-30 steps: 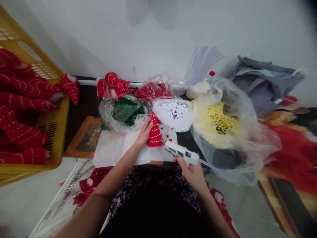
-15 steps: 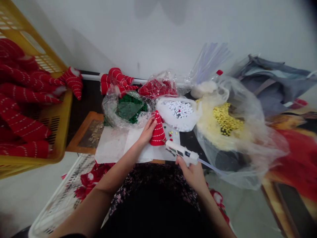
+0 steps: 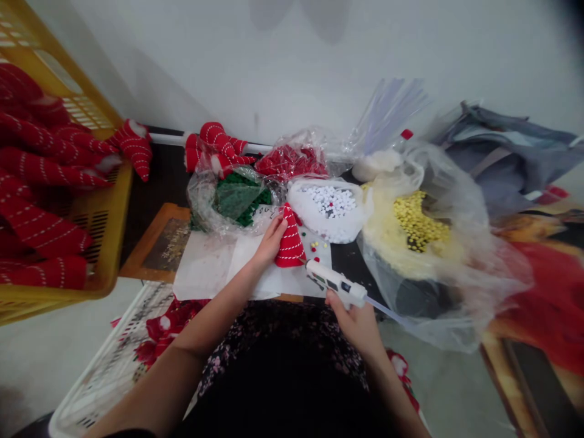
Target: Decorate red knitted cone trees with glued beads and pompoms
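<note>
My left hand [image 3: 271, 242] holds a red cone-shaped hat with white stitched stripes [image 3: 290, 243] by its left side, over white paper [image 3: 205, 267]. In my right hand [image 3: 349, 316] is a white hot glue gun [image 3: 335, 283], a clear glue stick trailing from its back. The nozzle points left and meets or nearly meets the hat's lower right edge; I cannot tell if it touches. Several small red, yellow and green pompoms [image 3: 314, 244] lie on the paper just right of the hat.
Behind are bags of green pompoms [image 3: 241, 198], red pompoms [image 3: 292, 161] and white pompoms [image 3: 331, 201]. A bag of yellow pompoms [image 3: 422, 225] stands right. A yellow crate [image 3: 107, 243] of striped red hats is left, a white basket [image 3: 86, 377] below it. Glue sticks [image 3: 387, 112] stand by the wall.
Both hands, the hat and the glue gun keep nearly the same places. The whole view has shifted very slightly.
</note>
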Available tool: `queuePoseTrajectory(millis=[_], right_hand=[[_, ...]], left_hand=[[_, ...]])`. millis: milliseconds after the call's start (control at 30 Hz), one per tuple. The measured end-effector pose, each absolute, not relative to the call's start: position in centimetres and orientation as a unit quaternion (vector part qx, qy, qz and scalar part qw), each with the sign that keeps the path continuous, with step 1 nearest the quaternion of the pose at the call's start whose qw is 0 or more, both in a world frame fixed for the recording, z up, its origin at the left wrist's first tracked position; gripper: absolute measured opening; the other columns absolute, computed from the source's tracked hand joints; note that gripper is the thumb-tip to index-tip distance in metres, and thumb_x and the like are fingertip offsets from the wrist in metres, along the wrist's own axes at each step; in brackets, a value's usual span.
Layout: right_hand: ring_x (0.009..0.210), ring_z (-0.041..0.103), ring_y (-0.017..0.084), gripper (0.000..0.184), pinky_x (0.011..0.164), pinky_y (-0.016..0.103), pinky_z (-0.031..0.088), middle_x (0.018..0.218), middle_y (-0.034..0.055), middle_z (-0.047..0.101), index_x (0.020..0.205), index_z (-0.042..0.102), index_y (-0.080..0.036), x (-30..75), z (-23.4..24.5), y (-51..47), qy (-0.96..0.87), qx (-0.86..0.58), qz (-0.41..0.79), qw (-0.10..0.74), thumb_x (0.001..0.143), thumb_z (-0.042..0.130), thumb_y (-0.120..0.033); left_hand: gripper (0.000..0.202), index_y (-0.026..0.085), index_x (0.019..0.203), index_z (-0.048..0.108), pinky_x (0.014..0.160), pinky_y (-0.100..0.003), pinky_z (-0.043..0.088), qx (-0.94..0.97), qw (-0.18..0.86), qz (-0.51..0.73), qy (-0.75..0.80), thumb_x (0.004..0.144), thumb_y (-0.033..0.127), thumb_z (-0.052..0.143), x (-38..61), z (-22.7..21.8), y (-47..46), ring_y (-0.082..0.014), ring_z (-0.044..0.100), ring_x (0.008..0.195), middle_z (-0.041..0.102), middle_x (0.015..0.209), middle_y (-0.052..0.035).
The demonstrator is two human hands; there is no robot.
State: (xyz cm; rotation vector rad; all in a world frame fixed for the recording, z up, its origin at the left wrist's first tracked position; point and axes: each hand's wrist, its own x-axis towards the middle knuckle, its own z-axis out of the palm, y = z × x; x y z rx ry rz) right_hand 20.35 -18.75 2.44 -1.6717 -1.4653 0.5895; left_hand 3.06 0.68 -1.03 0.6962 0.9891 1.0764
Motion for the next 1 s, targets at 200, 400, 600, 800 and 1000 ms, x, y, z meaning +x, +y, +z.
queuePoseTrajectory(millis=[200, 400, 600, 800, 1000], right_hand=[[0.078, 0.074, 0.024, 0.029, 0.069, 0.031, 0.059, 0.084, 0.0073, 0.077, 0.096, 0.073, -0.021, 20.6, 2.9, -18.5, -0.574, -0.685, 0.203, 0.399, 0.101, 0.062, -0.048], [0.071, 0.074, 0.022, 0.024, 0.062, 0.029, 0.059, 0.08, 0.0058, 0.077, 0.089, 0.07, -0.022, 19.1, 3.6, -17.4, -0.578, -0.637, 0.223, 0.458, 0.1, 0.062, -0.042], [0.073, 0.077, 0.023, 0.022, 0.066, 0.03, 0.062, 0.085, 0.0082, 0.081, 0.096, 0.072, -0.02, 19.0, 3.6, -16.9, -0.583, -0.63, 0.209, 0.469, 0.099, 0.062, -0.04], [0.075, 0.077, 0.024, 0.024, 0.067, 0.03, 0.061, 0.085, 0.0084, 0.08, 0.096, 0.072, -0.02, 19.1, 3.1, -17.0, -0.592, -0.628, 0.216, 0.456, 0.101, 0.061, -0.041], [0.078, 0.076, 0.026, 0.028, 0.069, 0.033, 0.06, 0.086, 0.0095, 0.078, 0.095, 0.073, -0.021, 19.7, 2.1, -17.3, -0.579, -0.665, 0.192, 0.431, 0.1, 0.062, -0.046]], left_hand=[[0.048, 0.024, 0.121, 0.07, 0.087, -0.037, 0.062, 0.313, 0.698, 0.476, 0.435, 0.085, 0.053, 0.083, 3.0, -1.0, 0.6, -0.0229, 0.075, 0.088, 0.078, 0.099, -0.0037], [0.053, 0.026, 0.124, 0.067, 0.09, -0.04, 0.061, 0.351, 0.704, 0.467, 0.404, 0.083, 0.056, 0.083, 3.0, -1.4, 0.5, -0.0251, 0.075, 0.094, 0.078, 0.106, -0.005], [0.054, 0.026, 0.122, 0.069, 0.09, -0.041, 0.06, 0.387, 0.697, 0.458, 0.394, 0.083, 0.06, 0.082, 2.8, -1.3, 0.5, -0.0272, 0.074, 0.096, 0.076, 0.107, -0.0058], [0.055, 0.026, 0.123, 0.071, 0.091, -0.04, 0.06, 0.378, 0.699, 0.462, 0.394, 0.081, 0.059, 0.084, 2.7, -1.5, 0.6, -0.027, 0.074, 0.096, 0.077, 0.109, -0.006], [0.046, 0.027, 0.124, 0.071, 0.11, -0.045, 0.052, 0.363, 0.686, 0.476, 0.413, 0.086, 0.052, 0.08, 2.7, -2.2, 0.9, -0.0305, 0.068, 0.121, 0.074, 0.125, -0.0066]])
